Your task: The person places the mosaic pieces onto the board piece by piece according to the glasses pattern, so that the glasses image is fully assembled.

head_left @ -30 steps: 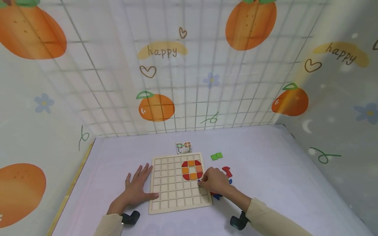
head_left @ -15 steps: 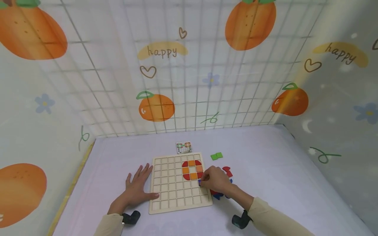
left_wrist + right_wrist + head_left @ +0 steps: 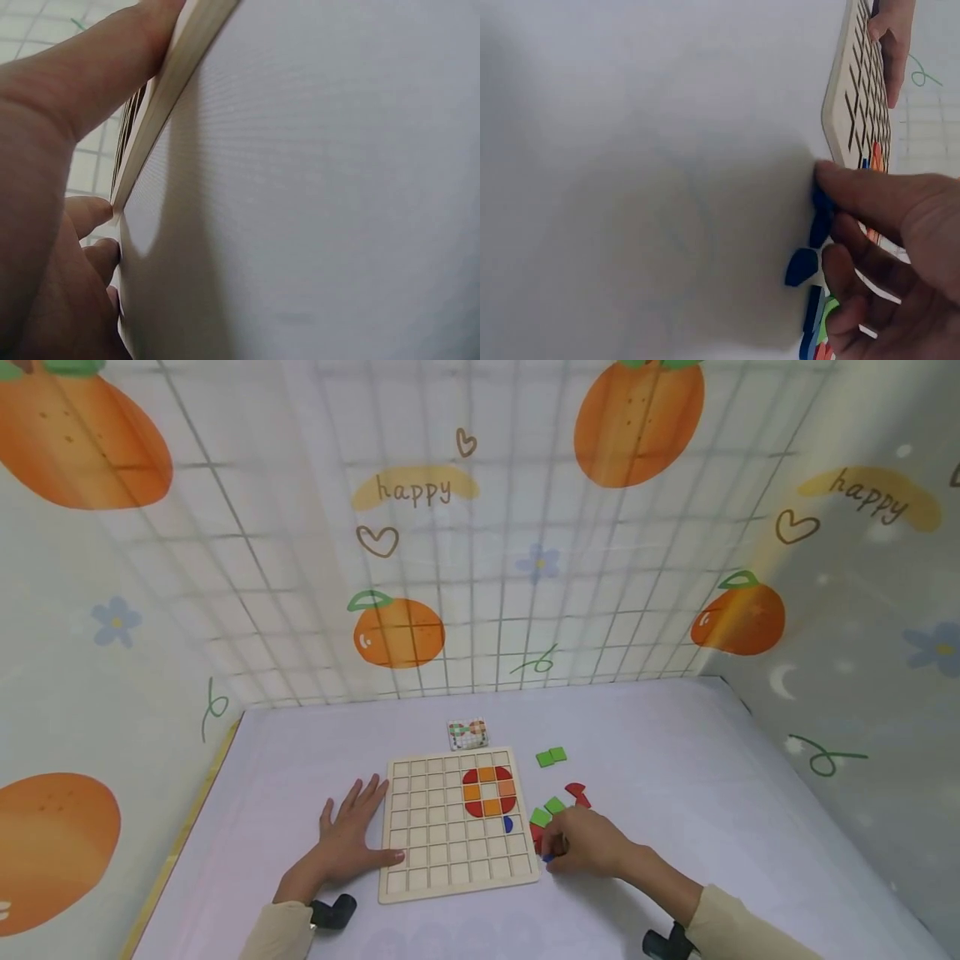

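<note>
A square wooden grid board (image 3: 437, 858) lies on the white table. Red corner pieces and orange squares form a ring (image 3: 491, 807) in its upper right cells, around a bare cell. Below that ring sits a blue half-round piece (image 3: 508, 824). Spread along the board's left side, my left hand (image 3: 347, 839) rests its thumb on the rim, fingertips at the edge. Right of the board, my right hand (image 3: 592, 843) pinches a blue piece (image 3: 823, 202) between thumb and finger, low over the table. The fingers partly hide that piece's shape.
A small pattern card (image 3: 467, 734) lies behind the board. Two green squares (image 3: 551, 757) are at the back right. More green squares (image 3: 554, 805) and red pieces (image 3: 576, 790) lie beside my right hand, as does another blue piece (image 3: 802, 268).
My right hand has let go of the blue half-round piece on the board and moved right and nearer, to the loose pieces, gripping another blue one. My left hand has stayed put.
</note>
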{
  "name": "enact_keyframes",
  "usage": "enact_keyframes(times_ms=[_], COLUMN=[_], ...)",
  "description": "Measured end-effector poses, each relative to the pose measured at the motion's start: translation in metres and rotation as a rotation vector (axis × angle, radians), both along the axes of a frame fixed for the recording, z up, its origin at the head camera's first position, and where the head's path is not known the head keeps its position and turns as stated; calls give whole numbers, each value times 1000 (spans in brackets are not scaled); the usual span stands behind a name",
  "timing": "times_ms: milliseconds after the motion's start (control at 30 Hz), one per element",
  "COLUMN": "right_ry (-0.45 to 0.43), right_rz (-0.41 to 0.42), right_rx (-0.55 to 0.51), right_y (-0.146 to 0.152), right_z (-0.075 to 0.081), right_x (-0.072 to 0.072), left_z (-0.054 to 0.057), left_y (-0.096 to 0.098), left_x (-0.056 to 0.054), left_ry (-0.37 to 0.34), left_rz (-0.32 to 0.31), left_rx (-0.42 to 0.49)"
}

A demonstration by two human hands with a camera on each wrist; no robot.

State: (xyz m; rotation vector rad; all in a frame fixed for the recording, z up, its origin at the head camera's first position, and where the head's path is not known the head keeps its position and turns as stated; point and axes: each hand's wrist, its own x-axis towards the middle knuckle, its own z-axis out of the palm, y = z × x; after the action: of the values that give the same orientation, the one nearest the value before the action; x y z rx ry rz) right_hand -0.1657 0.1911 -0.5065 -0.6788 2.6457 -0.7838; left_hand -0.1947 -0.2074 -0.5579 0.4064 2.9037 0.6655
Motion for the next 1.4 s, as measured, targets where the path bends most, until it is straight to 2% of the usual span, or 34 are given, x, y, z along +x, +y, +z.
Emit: enact_keyframes(times_ms=[167, 333, 433, 633, 833, 1000, 1100, 1400], right_ry=[68, 73, 65, 62, 1, 15, 30, 68], right_rz=[-65, -26, -12, -11, -116, -221, -249, -169], right_rx=[91, 103, 58, -146, -242, -275, -268, -194], right_y=[0, 1, 2, -5, -23, -39, -44, -48], right_z=[-4, -7, -5, -2, -10, -13, -13, -8], right_x=[3, 1, -2, -11, -10, -6, -4, -3], left_z=[0, 0, 0, 0, 0, 1, 1, 2], left_y=[0, 1, 1, 1, 0, 0, 0, 0], left_x=[0, 1, 1, 0, 0, 1, 1, 0], left_ry=[-3, -3, 1, 2, -3, 2, 6, 2], left_rz=[0, -3, -8, -8, -5, -1, 1, 4], left_rx=[-12, -7, -3, -11, -15, -7, -6, -11])
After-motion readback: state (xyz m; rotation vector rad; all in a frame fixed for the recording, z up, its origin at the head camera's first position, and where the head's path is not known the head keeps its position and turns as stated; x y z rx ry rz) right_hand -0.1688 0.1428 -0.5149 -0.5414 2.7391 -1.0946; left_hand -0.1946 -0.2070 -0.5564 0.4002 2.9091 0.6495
